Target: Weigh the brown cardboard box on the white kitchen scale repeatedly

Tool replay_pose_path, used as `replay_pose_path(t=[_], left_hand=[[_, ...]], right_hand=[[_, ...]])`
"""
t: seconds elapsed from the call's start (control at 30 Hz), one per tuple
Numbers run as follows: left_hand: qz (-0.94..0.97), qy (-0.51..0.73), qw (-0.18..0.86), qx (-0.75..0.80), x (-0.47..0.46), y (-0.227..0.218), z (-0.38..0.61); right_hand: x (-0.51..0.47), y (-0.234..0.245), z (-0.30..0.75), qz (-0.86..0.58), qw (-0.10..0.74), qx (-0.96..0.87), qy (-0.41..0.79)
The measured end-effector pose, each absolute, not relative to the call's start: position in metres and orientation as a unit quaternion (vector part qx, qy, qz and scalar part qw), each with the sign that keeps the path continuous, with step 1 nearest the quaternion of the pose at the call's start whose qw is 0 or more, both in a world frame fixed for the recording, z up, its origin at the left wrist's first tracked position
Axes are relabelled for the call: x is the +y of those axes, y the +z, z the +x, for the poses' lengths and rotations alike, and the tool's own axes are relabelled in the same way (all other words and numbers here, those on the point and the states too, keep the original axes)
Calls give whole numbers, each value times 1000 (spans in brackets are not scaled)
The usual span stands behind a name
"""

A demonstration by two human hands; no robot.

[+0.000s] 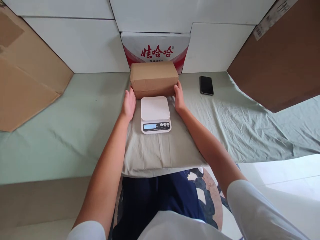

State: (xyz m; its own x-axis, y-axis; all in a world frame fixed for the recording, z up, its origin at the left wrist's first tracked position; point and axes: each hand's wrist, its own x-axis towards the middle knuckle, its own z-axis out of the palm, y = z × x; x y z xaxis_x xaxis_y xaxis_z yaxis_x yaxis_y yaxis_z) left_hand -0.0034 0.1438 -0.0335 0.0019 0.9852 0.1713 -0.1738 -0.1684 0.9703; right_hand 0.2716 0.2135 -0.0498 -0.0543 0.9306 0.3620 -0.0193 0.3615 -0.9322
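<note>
White panels [75, 45] behind, wrinkled green cloth [62, 133] below; left hand [129, 103] and right hand [179, 96], half-curled, clasp brown box [153, 78] between them, behind scale [155, 110].

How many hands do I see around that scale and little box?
2: the left hand at the left end of the small brown cardboard box, the right hand at its right end.
</note>
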Motion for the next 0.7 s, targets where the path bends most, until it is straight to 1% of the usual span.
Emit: replay_pose_path(t=[0.17,0.47,0.7], left_hand=[[491,577,515,402,143,-34,-7],[531,572,499,376,146,-38,-13],[545,555,501,380,151,-37,-19]], right_hand=[[199,-47,270,-386,572,-585,426],[201,-49,270,-398,580,-562,435],[201,-52,273,-413,555,-588,419]])
